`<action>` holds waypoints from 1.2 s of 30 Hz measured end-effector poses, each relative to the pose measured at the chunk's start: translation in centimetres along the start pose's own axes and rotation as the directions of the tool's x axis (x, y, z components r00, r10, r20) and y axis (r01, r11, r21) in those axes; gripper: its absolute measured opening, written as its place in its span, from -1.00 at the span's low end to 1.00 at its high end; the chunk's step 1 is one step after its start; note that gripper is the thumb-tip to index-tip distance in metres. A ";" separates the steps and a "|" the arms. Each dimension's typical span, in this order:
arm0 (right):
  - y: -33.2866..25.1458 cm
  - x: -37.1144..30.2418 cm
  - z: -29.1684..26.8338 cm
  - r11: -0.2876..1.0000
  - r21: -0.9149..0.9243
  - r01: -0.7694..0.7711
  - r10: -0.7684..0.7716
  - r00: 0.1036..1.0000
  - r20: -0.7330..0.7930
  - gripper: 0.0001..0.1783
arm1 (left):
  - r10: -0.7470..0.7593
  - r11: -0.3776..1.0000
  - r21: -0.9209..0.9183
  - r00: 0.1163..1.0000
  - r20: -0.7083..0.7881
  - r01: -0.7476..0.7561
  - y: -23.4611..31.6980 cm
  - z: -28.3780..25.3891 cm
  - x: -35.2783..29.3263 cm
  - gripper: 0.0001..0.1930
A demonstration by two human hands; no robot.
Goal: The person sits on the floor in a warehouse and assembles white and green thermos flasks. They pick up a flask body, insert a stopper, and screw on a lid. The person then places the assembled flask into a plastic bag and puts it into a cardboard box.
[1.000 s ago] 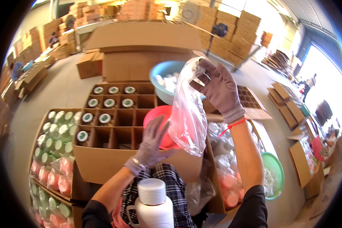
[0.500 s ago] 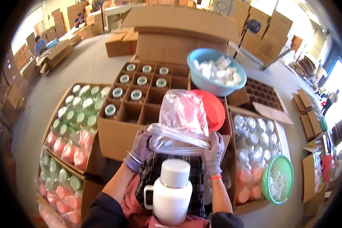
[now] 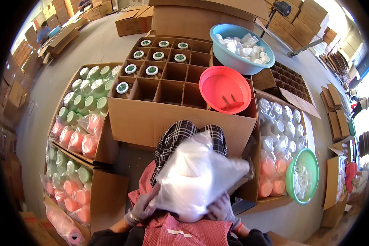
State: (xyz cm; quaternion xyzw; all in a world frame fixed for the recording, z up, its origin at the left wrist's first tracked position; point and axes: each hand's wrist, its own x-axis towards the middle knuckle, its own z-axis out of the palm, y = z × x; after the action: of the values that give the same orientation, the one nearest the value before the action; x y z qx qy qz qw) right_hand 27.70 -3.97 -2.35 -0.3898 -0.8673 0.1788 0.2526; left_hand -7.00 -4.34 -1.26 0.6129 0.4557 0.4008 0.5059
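Gripping a clear bag [image 3: 225,167], your left hand [image 3: 144,207] and right hand [image 3: 220,208] are part-covering a white bottle [image 3: 188,215]; beyond your grip, a carton [image 3: 141,119] is holding only nine lidded containers [image 3: 158,55].

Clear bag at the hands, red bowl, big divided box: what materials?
Clear bag: likely thin plastic film, glossy; see-through with bright glare, though motion blur hides fine texture.
Red bowl: probably moulded plastic, smooth; uniform colour, rounded rim.
Big divided box: looks like cardboard, matte; plain brown walls, slotted thin dividers. Corrugation isn't clear here.
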 end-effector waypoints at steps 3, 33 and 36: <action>0.7 -4.8 0.7 0.993 -0.016 0.119 -0.114 0.978 0.174 -0.75 | 0.047 0.968 0.201 0.894 0.445 -0.151 2.5 -1.1 -1.8 -0.44; 39.6 8.2 -12.2 0.515 0.856 -0.041 0.857 0.041 -0.513 -0.76 | 0.012 0.976 -0.161 0.703 0.711 0.146 6.1 12.9 24.1 -0.62; 42.7 6.9 -6.5 0.317 0.885 -0.342 0.936 -0.038 -0.350 -0.77 | -0.094 0.913 -0.225 0.713 0.695 0.340 4.8 12.6 24.7 -0.60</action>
State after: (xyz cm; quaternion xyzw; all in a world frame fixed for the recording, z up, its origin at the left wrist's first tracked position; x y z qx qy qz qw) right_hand 52.51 29.01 -16.70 -0.7036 -0.1674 0.2932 0.6253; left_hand 12.22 15.89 2.12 0.5608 0.2372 0.1614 0.7766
